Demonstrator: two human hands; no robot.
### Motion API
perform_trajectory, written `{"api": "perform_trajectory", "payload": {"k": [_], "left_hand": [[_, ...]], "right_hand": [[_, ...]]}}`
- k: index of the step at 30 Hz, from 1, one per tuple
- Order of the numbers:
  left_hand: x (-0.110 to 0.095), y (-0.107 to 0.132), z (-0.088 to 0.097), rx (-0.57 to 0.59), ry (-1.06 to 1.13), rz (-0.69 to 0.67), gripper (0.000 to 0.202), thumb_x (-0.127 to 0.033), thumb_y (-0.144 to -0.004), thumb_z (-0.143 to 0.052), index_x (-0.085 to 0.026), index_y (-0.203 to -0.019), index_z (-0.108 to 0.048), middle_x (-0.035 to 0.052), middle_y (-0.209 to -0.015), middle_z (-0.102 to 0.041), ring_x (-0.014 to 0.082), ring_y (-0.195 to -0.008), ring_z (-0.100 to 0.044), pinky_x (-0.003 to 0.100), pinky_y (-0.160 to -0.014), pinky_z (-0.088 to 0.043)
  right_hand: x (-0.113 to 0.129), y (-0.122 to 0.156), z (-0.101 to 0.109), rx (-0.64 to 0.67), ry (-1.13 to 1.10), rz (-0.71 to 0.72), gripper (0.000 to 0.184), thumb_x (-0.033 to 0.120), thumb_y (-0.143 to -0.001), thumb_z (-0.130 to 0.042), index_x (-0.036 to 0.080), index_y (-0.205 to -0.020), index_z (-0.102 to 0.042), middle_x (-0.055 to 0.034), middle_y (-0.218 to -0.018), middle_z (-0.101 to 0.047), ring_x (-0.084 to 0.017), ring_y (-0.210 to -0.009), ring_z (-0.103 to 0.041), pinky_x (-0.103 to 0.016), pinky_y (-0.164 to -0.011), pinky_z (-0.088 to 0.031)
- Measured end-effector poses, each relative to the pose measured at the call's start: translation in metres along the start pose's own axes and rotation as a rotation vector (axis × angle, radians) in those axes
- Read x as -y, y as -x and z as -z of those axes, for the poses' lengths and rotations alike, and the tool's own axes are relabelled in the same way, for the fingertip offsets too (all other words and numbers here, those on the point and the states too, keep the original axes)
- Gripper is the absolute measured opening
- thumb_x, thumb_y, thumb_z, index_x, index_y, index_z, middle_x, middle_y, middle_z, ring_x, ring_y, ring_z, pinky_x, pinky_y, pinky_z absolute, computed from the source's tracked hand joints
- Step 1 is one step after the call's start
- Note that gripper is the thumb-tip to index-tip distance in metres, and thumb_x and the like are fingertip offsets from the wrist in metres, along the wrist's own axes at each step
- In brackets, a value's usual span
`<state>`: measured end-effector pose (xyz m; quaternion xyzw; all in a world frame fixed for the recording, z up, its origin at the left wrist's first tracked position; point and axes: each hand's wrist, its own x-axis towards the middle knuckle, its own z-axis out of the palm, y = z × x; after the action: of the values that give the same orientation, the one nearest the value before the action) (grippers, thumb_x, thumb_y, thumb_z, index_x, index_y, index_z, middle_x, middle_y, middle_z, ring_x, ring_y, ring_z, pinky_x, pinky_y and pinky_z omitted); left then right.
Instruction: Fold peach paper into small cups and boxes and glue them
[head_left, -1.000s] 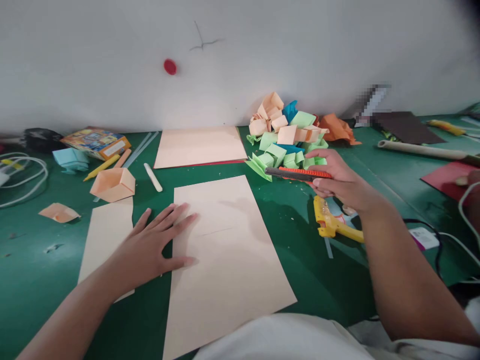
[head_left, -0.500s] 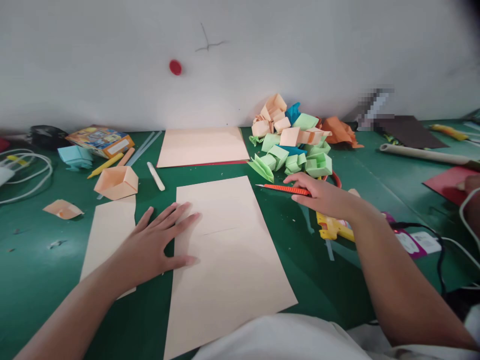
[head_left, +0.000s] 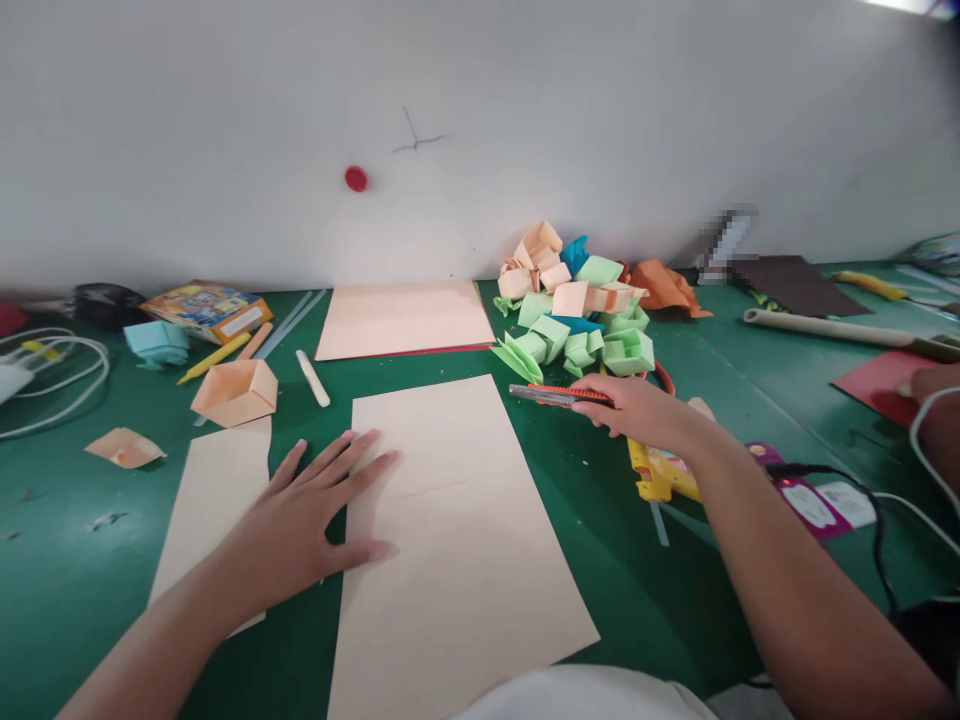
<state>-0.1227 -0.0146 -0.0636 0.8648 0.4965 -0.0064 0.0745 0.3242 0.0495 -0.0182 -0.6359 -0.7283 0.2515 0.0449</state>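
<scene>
My left hand (head_left: pixel 307 515) lies flat with fingers spread, pressing the left edge of a large peach paper sheet (head_left: pixel 457 530) on the green table (head_left: pixel 90 560). A narrower peach strip (head_left: pixel 214 500) lies under my wrist. My right hand (head_left: pixel 637 412) is closed around an orange utility knife (head_left: pixel 559 395), held low just past the sheet's upper right corner, its tip pointing left. Right behind the knife sits a pile of folded green, peach and blue paper pieces (head_left: pixel 581 305).
A yellow glue gun (head_left: pixel 664 475) lies under my right forearm, with cables (head_left: pixel 892 500) to the right. Another peach sheet (head_left: pixel 405 318), a peach paper box (head_left: pixel 236 392), a white stick (head_left: pixel 312 378), pencils and a colourful box (head_left: pixel 210 310) lie at the back. Another person's hand (head_left: pixel 934 385) shows at far right.
My right hand came down from above the paper pile with the knife and now holds it low near the sheet's upper right corner. My left hand stayed put.
</scene>
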Motion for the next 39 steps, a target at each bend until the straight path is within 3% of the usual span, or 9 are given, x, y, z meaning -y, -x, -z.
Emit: {"api": "perform_trajectory", "payload": {"k": [4,8,11,13,17,21,26,32,39], "left_hand": [[-0.002,0.000,0.003,0.012,0.007,0.014,0.087,-0.078,-0.084,-0.054,-0.050,-0.158,-0.018,-0.0065,-0.169,-0.018,0.0365,-0.153,-0.026,0.061,-0.124,-0.012],[-0.005,-0.003,0.006,0.049,0.021,0.045,0.089,-0.080,-0.082,-0.054,-0.051,-0.157,-0.019,-0.0074,-0.169,-0.015,0.0371,-0.155,-0.022,0.062,-0.123,-0.012],[-0.007,-0.003,0.007,0.074,0.035,0.059,0.091,-0.081,-0.081,-0.054,-0.049,-0.158,-0.019,-0.0063,-0.170,-0.013,0.0363,-0.156,-0.018,0.061,-0.124,-0.008],[-0.009,-0.003,0.006,0.066,0.048,0.055,0.097,-0.082,-0.078,-0.057,-0.046,-0.159,-0.019,-0.0047,-0.170,-0.012,0.0368,-0.156,-0.016,0.060,-0.125,-0.003],[-0.012,-0.001,0.006,0.050,0.076,0.034,0.105,-0.084,-0.073,-0.061,-0.044,-0.160,-0.017,-0.0029,-0.171,-0.011,0.0371,-0.156,-0.015,0.058,-0.125,0.002],[-0.013,-0.001,0.006,0.032,0.087,0.036,0.103,-0.083,-0.073,-0.062,-0.044,-0.159,-0.020,-0.0021,-0.171,-0.014,0.0379,-0.156,-0.017,0.059,-0.125,0.000],[-0.012,0.001,0.008,0.016,0.078,-0.004,0.105,-0.084,-0.073,-0.062,-0.042,-0.160,-0.020,-0.0004,-0.171,-0.014,0.0396,-0.155,-0.018,0.060,-0.125,-0.002],[-0.009,0.004,0.007,0.023,0.059,-0.028,0.104,-0.084,-0.074,-0.060,-0.041,-0.160,-0.020,0.0008,-0.171,-0.012,0.0411,-0.155,-0.016,0.061,-0.124,-0.004],[-0.005,0.007,0.009,-0.030,0.064,-0.024,0.086,-0.074,-0.077,-0.068,-0.048,-0.153,-0.037,-0.0035,-0.171,-0.011,0.0415,-0.155,-0.019,0.061,-0.123,-0.018]], "right_hand": [[0.007,0.000,-0.003,-0.117,0.198,0.025,0.036,0.054,-0.097,-0.049,0.025,-0.099,-0.069,-0.0036,-0.077,-0.069,-0.020,-0.063,-0.062,-0.028,-0.051,-0.035],[0.014,0.005,-0.003,-0.159,0.279,0.030,0.039,0.055,-0.098,-0.046,0.026,-0.093,-0.072,-0.0033,-0.072,-0.070,-0.020,-0.060,-0.062,-0.029,-0.051,-0.035],[0.024,0.008,-0.007,-0.319,0.325,0.176,0.034,0.049,-0.098,-0.050,0.026,-0.102,-0.074,-0.0063,-0.094,-0.076,-0.026,-0.085,-0.069,-0.037,-0.072,-0.048],[0.035,0.011,-0.016,-0.368,0.289,0.329,0.034,0.046,-0.098,-0.050,0.024,-0.114,-0.072,-0.0090,-0.116,-0.074,-0.030,-0.108,-0.066,-0.046,-0.094,-0.048],[0.062,0.019,-0.045,-0.099,0.166,0.601,0.058,0.054,-0.096,-0.055,0.027,-0.147,-0.053,-0.0094,-0.150,-0.056,-0.033,-0.139,-0.048,-0.055,-0.115,-0.034],[0.072,0.022,-0.067,0.102,0.170,0.654,0.083,0.067,-0.092,-0.054,0.031,-0.162,-0.025,-0.0059,-0.168,-0.029,-0.034,-0.153,-0.026,-0.056,-0.122,-0.024],[0.070,0.021,-0.070,0.138,0.205,0.634,0.087,0.072,-0.093,-0.048,0.031,-0.163,-0.018,-0.0049,-0.171,-0.017,-0.034,-0.156,-0.015,-0.058,-0.123,-0.019],[0.070,0.021,-0.067,0.161,0.206,0.621,0.088,0.076,-0.094,-0.041,0.031,-0.164,-0.014,-0.0047,-0.171,-0.015,-0.034,-0.156,-0.014,-0.060,-0.124,-0.014],[0.078,0.026,-0.065,0.077,0.225,0.592,0.070,0.067,-0.101,-0.030,0.031,-0.161,-0.027,-0.0064,-0.168,-0.027,-0.036,-0.151,-0.029,-0.060,-0.116,-0.029]]}}
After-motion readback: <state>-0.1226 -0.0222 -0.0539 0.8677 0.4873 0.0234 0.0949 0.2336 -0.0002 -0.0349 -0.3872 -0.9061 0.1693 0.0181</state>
